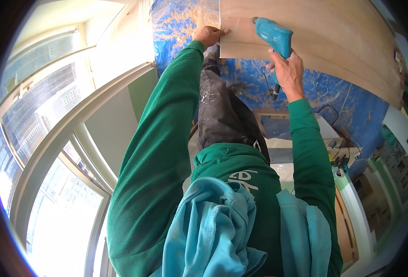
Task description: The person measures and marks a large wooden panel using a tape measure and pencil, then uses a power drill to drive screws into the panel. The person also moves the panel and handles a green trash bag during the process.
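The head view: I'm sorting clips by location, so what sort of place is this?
Probably a room under renovation: a blue sheet is strewn with tan debris, a large wood-coloured board lies above it, and the right hand holds a teal power drill.

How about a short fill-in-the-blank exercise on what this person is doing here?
1. The right hand grips the drill by its ____.
2. The left hand is at the ____ edge of the wooden board, as seen in the picture.
3. The colour of both sleeves is ____.
4. The dusty sheet is coloured ____.

Missing words: handle; left; green; blue.
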The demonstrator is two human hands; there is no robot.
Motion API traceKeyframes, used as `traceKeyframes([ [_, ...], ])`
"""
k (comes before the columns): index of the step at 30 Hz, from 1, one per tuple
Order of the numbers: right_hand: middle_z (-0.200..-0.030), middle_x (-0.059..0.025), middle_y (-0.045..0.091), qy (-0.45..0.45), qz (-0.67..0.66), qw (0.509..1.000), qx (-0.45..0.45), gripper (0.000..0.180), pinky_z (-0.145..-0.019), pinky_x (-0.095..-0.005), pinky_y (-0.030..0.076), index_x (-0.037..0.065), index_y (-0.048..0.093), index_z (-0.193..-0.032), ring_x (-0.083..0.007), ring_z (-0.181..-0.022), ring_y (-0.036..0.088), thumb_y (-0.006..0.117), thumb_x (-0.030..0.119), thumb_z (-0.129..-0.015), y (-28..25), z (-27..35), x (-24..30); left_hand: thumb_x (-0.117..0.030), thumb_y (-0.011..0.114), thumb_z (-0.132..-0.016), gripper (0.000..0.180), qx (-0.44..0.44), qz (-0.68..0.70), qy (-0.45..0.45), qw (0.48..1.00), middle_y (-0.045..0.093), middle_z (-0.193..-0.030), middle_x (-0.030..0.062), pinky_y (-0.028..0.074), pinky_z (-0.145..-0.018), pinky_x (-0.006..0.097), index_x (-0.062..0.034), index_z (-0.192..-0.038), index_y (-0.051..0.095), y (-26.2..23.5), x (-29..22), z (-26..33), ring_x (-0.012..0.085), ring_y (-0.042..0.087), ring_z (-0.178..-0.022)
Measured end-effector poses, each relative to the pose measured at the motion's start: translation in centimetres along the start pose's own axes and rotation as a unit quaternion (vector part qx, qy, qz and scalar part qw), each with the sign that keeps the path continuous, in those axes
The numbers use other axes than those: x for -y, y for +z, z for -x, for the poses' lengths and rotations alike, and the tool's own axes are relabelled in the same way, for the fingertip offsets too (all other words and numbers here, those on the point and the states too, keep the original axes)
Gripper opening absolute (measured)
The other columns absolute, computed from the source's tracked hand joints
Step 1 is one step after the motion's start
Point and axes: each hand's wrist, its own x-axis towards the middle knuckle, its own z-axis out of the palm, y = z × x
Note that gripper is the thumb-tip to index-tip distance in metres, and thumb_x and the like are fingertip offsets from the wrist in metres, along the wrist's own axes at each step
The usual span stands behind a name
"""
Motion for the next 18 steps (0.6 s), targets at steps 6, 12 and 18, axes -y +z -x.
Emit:
traceKeyframes([
  [6, -0.080, -0.0115, 0.073, -0.009, 0.003, 1.000, -0.002, 0.037, -0.061, -0.0351, 0.058, -0.005, 0.066, -0.106, -0.0197, -0.069, 0.075, 0.071, 0.030, -0.095, 0.1, 0.3, 0.4, -0.061, 0.076, -0.092, 0.073, 0.005, 0.019, 0.002, 1.000, 0.079, -0.112, 0.0170, 0.054, -0.098, 0.043, 0.0026, -0.127, 0.075, 0.1, 0.1, -0.3, 0.0243, 0.073, -0.105],
  [12, -0.079, -0.0104, 0.072, 0.008, 0.006, 1.000, 0.002, 0.036, -0.060, -0.0336, 0.057, -0.005, 0.066, -0.107, -0.0183, -0.067, 0.074, 0.071, 0.029, -0.094, 0.3, 0.2, 0.7, -0.058, 0.078, -0.092, 0.071, 0.003, 0.020, -0.004, 1.000, 0.078, -0.114, 0.0168, 0.055, -0.098, 0.042, 0.0033, -0.128, 0.074, 0.2, 0.6, -0.7, 0.0249, 0.073, -0.104],
  [18, -0.078, -0.0096, 0.071, 0.013, 0.003, 1.000, -0.008, 0.035, -0.059, -0.0334, 0.056, -0.004, 0.067, -0.107, -0.0181, -0.067, 0.073, 0.071, 0.028, -0.094, 0.4, 0.3, 0.7, -0.057, 0.077, -0.094, 0.069, 0.001, 0.000, -0.011, 1.000, 0.078, -0.112, 0.0159, 0.056, -0.095, 0.040, 0.0035, -0.127, 0.074, 0.2, 0.0, -0.5, 0.0234, 0.073, -0.103],
])
